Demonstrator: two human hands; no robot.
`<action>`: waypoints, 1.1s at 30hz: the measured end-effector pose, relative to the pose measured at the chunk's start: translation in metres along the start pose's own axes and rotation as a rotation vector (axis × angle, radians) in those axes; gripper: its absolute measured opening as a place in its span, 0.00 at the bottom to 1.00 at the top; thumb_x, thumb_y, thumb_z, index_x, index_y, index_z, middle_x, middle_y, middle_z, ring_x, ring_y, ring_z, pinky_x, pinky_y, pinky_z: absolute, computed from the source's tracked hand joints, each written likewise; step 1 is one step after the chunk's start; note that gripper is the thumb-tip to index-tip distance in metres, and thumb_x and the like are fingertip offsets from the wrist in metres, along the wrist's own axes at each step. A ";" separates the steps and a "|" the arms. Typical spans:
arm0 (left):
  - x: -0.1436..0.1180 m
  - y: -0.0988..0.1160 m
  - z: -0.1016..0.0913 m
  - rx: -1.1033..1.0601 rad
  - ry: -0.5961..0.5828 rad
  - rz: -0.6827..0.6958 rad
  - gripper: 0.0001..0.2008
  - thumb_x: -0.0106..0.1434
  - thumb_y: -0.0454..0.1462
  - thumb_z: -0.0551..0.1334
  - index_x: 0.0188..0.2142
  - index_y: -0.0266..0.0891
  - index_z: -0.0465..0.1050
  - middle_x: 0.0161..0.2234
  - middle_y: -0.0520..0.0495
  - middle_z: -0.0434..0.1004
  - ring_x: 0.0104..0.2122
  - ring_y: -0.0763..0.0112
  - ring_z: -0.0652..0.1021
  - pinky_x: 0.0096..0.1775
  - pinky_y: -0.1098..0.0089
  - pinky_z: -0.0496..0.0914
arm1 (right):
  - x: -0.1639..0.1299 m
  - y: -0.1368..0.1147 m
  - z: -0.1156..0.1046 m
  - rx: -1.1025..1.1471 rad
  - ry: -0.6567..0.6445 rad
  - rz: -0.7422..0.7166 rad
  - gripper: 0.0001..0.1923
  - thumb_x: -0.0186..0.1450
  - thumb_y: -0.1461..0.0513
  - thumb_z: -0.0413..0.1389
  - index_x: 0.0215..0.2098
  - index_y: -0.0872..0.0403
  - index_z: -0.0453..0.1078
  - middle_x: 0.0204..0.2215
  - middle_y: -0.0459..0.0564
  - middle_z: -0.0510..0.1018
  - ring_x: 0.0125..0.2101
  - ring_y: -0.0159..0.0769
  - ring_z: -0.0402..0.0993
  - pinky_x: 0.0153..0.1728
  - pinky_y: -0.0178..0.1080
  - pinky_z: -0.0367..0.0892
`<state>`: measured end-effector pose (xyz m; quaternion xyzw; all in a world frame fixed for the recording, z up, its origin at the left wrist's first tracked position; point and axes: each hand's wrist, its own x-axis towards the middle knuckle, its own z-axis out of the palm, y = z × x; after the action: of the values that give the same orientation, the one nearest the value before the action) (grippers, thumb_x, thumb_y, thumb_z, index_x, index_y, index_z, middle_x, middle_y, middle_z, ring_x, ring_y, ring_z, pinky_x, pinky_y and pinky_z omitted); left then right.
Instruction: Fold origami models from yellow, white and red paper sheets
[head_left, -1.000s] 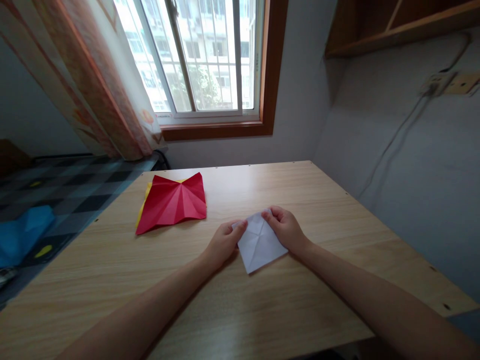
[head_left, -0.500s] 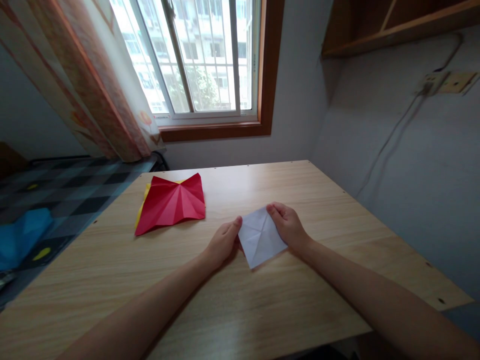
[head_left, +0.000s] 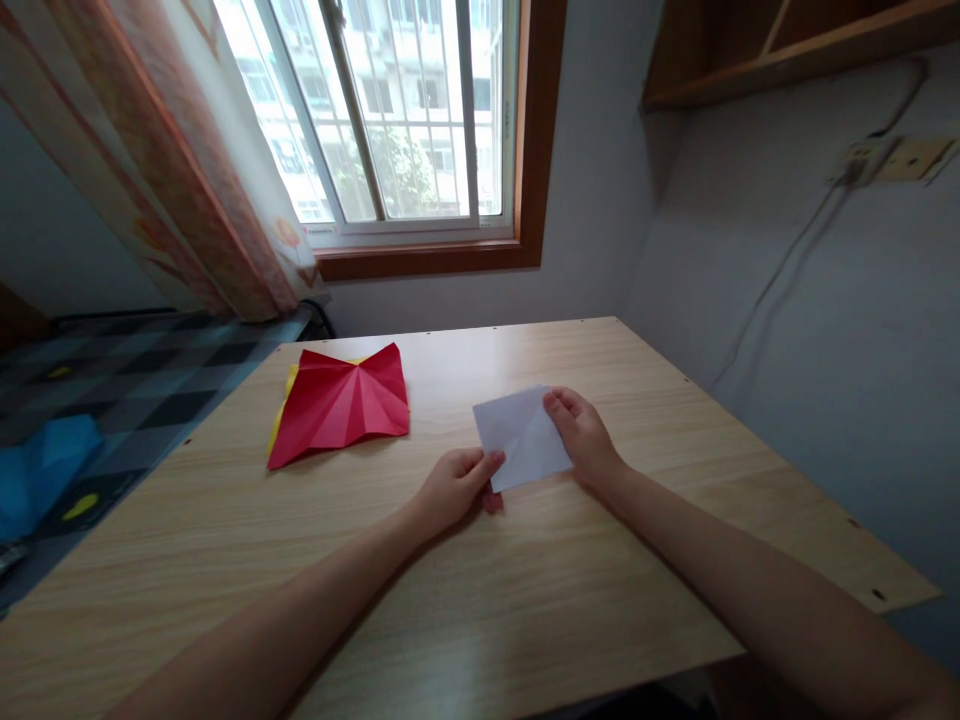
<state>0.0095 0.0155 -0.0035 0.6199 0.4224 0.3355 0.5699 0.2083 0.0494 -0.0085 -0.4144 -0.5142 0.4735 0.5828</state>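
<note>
A white sheet of folded paper (head_left: 523,440) is held above the wooden table (head_left: 450,600), between my two hands. My left hand (head_left: 459,485) pinches its lower left edge, thumb on top and fingers underneath. Closed on the upper right edge is my right hand (head_left: 585,432), its thumb resting on the face of the paper. Faint crease lines run over the white surface. The fingers behind the paper are mostly hidden.
A creased red paper (head_left: 345,405) lies on the table to the left, with yellow paper (head_left: 280,412) showing beneath it. Further left, a blue paper-like piece (head_left: 45,470) rests on a checked cloth (head_left: 180,365). A wall and a window (head_left: 390,120) stand behind the table.
The white paper has turned between my hands, so its upper edge now lies flatter and its near corner has swung away. My left hand has shifted slightly nearer along its edge.
</note>
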 end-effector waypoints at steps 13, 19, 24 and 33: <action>0.003 0.003 -0.003 -0.311 0.128 0.033 0.20 0.52 0.49 0.70 0.30 0.33 0.76 0.26 0.46 0.77 0.24 0.70 0.75 0.28 0.70 0.72 | -0.003 0.006 0.004 0.012 -0.242 0.097 0.21 0.55 0.47 0.63 0.29 0.56 0.71 0.18 0.44 0.72 0.17 0.28 0.67 0.17 0.31 0.63; 0.005 -0.001 -0.005 -0.220 0.040 -0.031 0.18 0.49 0.47 0.72 0.27 0.33 0.77 0.24 0.44 0.79 0.21 0.73 0.73 0.27 0.72 0.68 | -0.003 0.005 0.004 0.000 -0.223 0.080 0.21 0.56 0.47 0.63 0.29 0.56 0.70 0.18 0.43 0.72 0.18 0.28 0.67 0.18 0.31 0.63; 0.007 -0.001 -0.007 -0.211 0.049 -0.036 0.20 0.48 0.49 0.72 0.25 0.33 0.76 0.21 0.45 0.78 0.19 0.73 0.73 0.25 0.73 0.66 | -0.003 0.004 0.004 0.058 -0.269 0.161 0.21 0.54 0.47 0.64 0.30 0.56 0.70 0.18 0.43 0.74 0.18 0.28 0.69 0.21 0.32 0.65; 0.006 0.001 -0.006 -0.129 0.076 -0.024 0.22 0.53 0.52 0.68 0.19 0.37 0.68 0.11 0.53 0.67 0.12 0.79 0.64 0.17 0.76 0.55 | -0.005 0.006 0.006 0.045 -0.256 0.157 0.20 0.51 0.50 0.67 0.31 0.56 0.72 0.19 0.46 0.77 0.19 0.31 0.72 0.23 0.34 0.68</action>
<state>0.0069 0.0232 -0.0022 0.5638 0.4286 0.3785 0.5960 0.2018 0.0457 -0.0148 -0.3764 -0.5394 0.5782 0.4827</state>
